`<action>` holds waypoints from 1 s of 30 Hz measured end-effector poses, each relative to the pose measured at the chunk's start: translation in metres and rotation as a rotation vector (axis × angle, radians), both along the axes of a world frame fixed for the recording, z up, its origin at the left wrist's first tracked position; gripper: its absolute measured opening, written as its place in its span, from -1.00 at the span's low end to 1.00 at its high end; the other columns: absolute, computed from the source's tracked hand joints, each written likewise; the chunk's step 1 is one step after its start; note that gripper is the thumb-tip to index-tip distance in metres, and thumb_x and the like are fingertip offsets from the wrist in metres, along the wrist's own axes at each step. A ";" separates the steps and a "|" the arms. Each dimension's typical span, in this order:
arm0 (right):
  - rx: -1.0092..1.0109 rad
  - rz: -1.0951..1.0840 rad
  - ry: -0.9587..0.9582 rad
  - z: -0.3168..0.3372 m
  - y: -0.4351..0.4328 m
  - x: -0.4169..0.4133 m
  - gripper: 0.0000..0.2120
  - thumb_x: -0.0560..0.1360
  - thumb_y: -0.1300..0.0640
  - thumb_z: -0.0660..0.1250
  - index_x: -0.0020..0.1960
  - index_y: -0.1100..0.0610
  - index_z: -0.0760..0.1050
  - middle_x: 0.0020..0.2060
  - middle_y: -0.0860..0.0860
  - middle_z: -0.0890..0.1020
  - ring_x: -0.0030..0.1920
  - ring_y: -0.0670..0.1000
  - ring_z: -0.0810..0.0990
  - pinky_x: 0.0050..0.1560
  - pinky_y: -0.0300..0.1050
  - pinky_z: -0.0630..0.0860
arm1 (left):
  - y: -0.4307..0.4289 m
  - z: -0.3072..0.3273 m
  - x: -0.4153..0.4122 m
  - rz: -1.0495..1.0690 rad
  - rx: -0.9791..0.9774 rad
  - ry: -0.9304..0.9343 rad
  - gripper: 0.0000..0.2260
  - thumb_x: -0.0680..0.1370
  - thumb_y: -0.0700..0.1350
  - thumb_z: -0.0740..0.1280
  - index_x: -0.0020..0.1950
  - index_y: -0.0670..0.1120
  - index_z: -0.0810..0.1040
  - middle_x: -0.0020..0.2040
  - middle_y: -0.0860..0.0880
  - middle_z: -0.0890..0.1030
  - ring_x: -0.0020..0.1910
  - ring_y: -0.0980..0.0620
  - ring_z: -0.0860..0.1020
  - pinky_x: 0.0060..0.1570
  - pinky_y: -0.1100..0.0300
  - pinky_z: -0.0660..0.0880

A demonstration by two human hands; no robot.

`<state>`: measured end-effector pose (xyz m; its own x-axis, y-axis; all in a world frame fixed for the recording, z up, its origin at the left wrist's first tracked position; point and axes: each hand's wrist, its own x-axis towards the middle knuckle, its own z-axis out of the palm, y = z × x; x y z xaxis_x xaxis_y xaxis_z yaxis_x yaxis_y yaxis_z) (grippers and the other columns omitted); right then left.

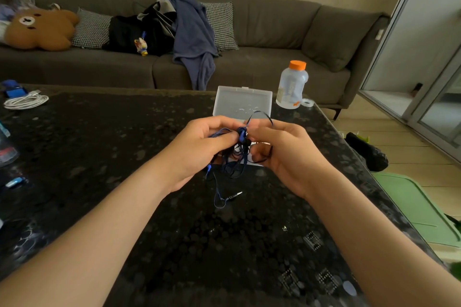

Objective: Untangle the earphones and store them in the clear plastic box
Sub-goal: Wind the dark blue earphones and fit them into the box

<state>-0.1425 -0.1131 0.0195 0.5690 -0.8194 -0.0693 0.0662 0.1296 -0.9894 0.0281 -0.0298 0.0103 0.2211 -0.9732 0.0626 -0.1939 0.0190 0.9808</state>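
A tangled pair of blue earphones (pixel 235 157) hangs between both hands above the dark table (pixel 124 157). My left hand (pixel 199 149) pinches the bundle near a blue earbud. My right hand (pixel 282 154) pinches a loop of the cord that arcs over its fingers. The cord's jack plug (pixel 235 194) dangles down and lies on the table. The clear plastic box (pixel 242 103) sits just behind the hands with its lid standing open; its base is mostly hidden by my fingers.
A clear bottle with an orange cap (pixel 293 85) and a tape roll (pixel 307 102) stand right of the box. A coiled white cable (pixel 25 101) and blue items lie at the table's left edge. A grey sofa (pixel 249 32) runs behind the table.
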 end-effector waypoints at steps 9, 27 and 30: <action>-0.177 0.003 0.058 -0.003 0.001 0.000 -0.85 0.62 0.30 0.43 0.11 0.16 0.74 -0.23 0.10 0.68 -0.28 -0.04 0.57 -0.13 -0.15 0.59 | -0.001 0.000 0.002 0.032 -0.047 0.053 -0.86 0.70 -0.25 0.31 0.15 -0.04 0.60 0.01 -0.17 0.74 0.03 -0.15 0.75 0.00 0.00 0.63; -0.393 0.000 0.206 -0.005 0.002 -0.001 -0.81 0.68 0.14 0.36 -0.03 0.18 0.68 -0.37 -0.07 0.61 -0.35 -0.14 0.56 -0.29 -0.32 0.52 | 0.002 0.003 0.008 0.048 -0.043 -0.267 -0.85 0.72 -0.05 0.32 0.08 0.05 0.69 0.01 -0.01 0.74 0.10 -0.02 0.70 0.28 -0.17 0.60; -0.309 0.045 0.122 -0.001 0.004 -0.003 -0.90 0.65 0.22 0.40 0.07 0.20 0.70 -0.30 -0.04 0.66 -0.33 -0.11 0.57 -0.30 -0.33 0.51 | 0.001 0.001 0.004 0.050 -0.038 -0.280 -0.80 0.76 -0.05 0.24 0.13 0.00 0.67 0.02 0.00 0.74 0.11 0.01 0.70 0.31 -0.15 0.58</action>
